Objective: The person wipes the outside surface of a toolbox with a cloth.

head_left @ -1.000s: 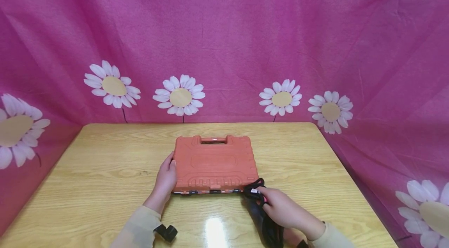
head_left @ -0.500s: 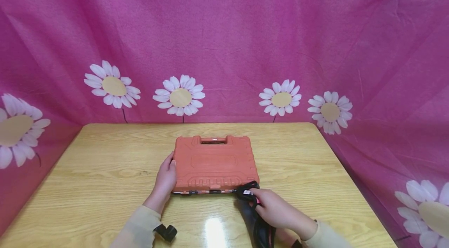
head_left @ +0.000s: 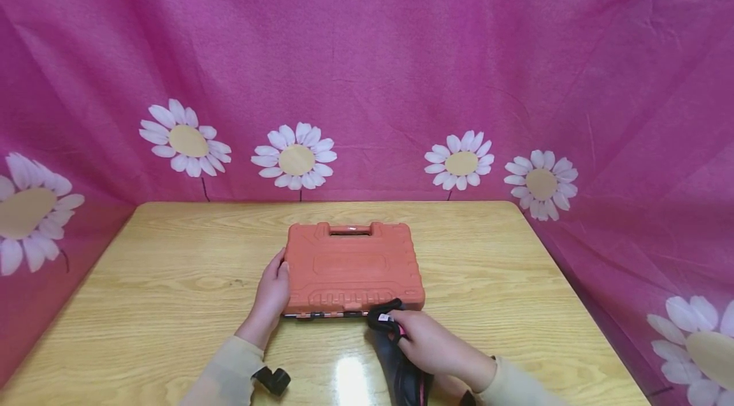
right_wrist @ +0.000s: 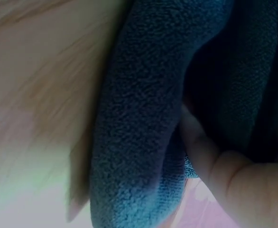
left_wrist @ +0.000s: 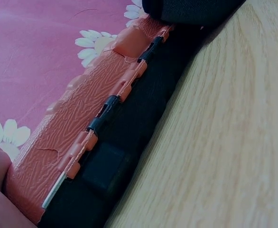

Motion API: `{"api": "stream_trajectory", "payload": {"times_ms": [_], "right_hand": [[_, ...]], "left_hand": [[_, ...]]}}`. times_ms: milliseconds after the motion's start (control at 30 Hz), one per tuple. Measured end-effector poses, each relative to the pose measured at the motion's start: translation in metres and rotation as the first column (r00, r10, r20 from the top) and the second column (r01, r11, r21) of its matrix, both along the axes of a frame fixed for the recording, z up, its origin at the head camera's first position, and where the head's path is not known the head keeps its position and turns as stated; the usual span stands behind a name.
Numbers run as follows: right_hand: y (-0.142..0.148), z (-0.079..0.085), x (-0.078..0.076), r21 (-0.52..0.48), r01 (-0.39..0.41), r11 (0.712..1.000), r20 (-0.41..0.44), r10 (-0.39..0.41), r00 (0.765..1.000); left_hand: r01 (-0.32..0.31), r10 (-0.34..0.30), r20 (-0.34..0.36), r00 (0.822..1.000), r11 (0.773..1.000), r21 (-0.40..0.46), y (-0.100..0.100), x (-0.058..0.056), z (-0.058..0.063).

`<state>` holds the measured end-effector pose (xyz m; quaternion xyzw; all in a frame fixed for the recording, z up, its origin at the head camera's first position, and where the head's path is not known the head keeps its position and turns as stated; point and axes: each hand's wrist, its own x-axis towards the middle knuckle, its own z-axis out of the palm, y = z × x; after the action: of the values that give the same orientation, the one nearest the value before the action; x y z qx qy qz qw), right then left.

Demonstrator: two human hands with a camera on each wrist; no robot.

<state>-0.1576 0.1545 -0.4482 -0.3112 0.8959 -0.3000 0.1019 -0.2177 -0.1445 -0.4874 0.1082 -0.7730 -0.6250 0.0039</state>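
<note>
A person's two bare hands are working around an orange-red case, which is lying flat and closed on a wood-grain table, its handle facing away from the person. The left hand is bracing the left side of the case, its visible fingers extending along that side and touching it rather than curling around it. The right hand is pinching a dark, fuzzy cloth near the front edge of the case, to the right of that edge's middle, with a finger and thumb closing on the fold. A small white tag and a pink patch are showing on the cloth beside the fingers; the rest of it is trailing from the case toward the person. Along the front of the case, orange and black hinges are joining the lid to a black lower half, the cloth covering part of that row. Light-coloured sleeves are reaching in from in front of the case, the left one bearing a black device. Behind the case, a magenta backdrop printed with white daisies is hanging beyond the table
</note>
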Motion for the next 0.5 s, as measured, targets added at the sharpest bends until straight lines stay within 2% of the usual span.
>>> {"api": "stream_trajectory", "payload": {"times_ms": [267,500], "right_hand": [[-0.022,0.0,0.001,0.007,-0.051,0.999,-0.011,0.051,0.999],[-0.04,0.001,0.0,0.038,-0.057,0.998,-0.006,0.058,0.998]], "left_hand": [[0.005,-0.005,0.002,1.0,1.0,-0.004,-0.001,0.0,0.0],[0.015,-0.016,0.018,1.0,1.0,0.018,-0.001,0.0,0.001]]}}
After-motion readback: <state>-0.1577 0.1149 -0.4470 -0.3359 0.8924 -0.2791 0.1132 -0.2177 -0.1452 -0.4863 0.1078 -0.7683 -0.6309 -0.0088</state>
